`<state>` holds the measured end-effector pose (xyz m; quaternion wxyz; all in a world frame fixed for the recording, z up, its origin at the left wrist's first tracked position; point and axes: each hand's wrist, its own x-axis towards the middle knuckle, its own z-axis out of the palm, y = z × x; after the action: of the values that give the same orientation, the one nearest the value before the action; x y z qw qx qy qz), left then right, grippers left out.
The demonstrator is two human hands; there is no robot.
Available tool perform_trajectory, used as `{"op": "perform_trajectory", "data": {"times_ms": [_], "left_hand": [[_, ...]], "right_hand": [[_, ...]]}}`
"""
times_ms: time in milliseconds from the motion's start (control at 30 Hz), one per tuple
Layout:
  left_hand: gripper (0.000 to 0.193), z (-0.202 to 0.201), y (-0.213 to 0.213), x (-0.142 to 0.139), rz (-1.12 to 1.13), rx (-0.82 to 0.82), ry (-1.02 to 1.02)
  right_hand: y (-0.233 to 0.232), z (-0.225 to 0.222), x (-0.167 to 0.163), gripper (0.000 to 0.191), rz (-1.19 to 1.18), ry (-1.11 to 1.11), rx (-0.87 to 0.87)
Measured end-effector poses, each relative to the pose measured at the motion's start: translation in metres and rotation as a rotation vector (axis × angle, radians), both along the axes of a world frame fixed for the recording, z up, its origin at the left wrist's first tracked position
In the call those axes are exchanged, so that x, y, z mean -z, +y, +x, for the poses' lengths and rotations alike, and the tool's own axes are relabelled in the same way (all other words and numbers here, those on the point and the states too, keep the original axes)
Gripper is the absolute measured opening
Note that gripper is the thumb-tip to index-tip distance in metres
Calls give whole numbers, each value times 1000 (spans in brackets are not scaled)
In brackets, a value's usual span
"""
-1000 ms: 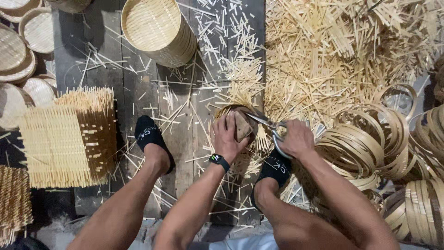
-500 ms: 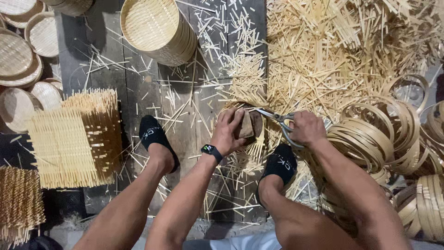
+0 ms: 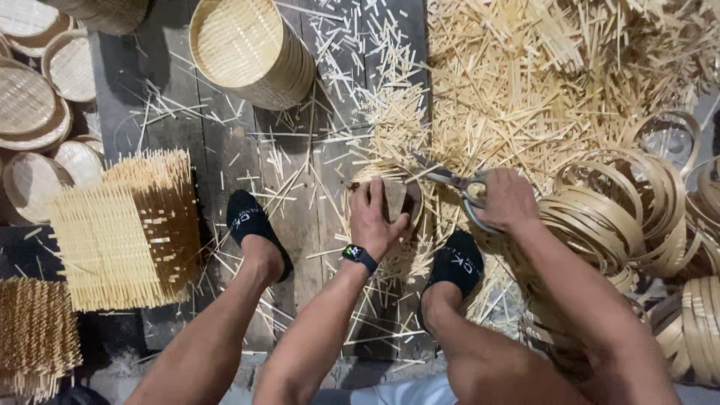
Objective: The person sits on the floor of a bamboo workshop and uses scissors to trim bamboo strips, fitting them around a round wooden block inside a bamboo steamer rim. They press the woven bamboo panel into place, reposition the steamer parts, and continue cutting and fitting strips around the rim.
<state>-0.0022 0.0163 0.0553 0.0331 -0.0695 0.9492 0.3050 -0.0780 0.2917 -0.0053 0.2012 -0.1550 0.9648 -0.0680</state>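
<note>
Head view: left hand hides basket; scissors blades half-hidden.

The only screen here is the small dark square face of the watch on the person's left wrist, showing a bit of green, and the two black socks each carry a small pale printed label; no packages or signs stand anywhere.

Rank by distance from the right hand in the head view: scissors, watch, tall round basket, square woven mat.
1. scissors, in the right hand.
2. watch, on the left wrist.
3. tall round basket, upper middle.
4. square woven mat, far left.
</note>
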Motion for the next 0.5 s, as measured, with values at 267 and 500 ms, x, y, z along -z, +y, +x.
{"op": "perform_trajectory", "data": {"times_ms": [267, 500], "left_hand": [[95, 3, -8, 9, -61, 139, 8], [102, -1, -10, 21, -91, 271, -40]], "right_hand": [[-23, 8, 5, 37, 139, -107, -66], [-20, 1, 17, 55, 109, 95, -166]]}}
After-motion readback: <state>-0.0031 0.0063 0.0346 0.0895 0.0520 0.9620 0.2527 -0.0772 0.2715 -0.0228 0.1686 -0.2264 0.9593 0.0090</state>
